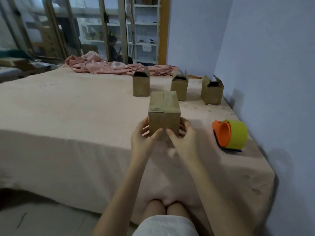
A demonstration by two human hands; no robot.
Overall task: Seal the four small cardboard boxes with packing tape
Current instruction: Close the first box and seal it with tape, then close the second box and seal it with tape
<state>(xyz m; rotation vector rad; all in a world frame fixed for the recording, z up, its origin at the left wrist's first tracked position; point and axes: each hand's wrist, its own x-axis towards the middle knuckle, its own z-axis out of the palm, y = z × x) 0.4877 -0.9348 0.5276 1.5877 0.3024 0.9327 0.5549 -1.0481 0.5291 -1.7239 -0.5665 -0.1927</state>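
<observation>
A small cardboard box (164, 109) with its top flaps folded down stands on the bed in front of me. My left hand (143, 135) grips its left side and my right hand (183, 137) its right side, both thumbs pressed on the near face. Three more small boxes stand behind it with flaps up: the left box (141, 86), the middle box (179, 87) and the right box (212, 92). A roll of yellowish packing tape on an orange dispenser (230, 134) lies on the bed to the right of my hands.
The bed (68, 116) has a pale pink cover; its near edge runs just before my knees and its right edge meets a blue wall (272, 65). A crumpled pink cloth (105, 65) lies at the far side. Glass doors and shelves stand beyond.
</observation>
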